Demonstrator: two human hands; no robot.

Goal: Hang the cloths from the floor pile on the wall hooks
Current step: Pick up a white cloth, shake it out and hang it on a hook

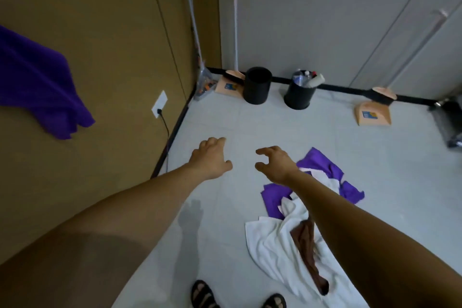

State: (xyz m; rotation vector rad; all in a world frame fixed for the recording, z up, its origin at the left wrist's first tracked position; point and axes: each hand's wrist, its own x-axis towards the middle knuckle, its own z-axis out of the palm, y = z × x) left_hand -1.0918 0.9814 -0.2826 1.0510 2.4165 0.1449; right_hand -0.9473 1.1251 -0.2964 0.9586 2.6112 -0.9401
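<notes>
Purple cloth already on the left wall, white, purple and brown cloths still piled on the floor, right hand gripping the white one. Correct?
No. The head view shows the right hand holding nothing, its fingers loosely curled above the floor. The rest holds: hung purple cloth on the left wall; white cloth, purple floor cloth and brown cloth piled on the floor.

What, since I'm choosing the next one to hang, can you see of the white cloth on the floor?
The white cloth is towel-like, crumpled and spread on the pale floor. A brown cloth lies across it; a purple cloth meets its far end. The right forearm hides part. Left hand and right hand are off it.
</notes>
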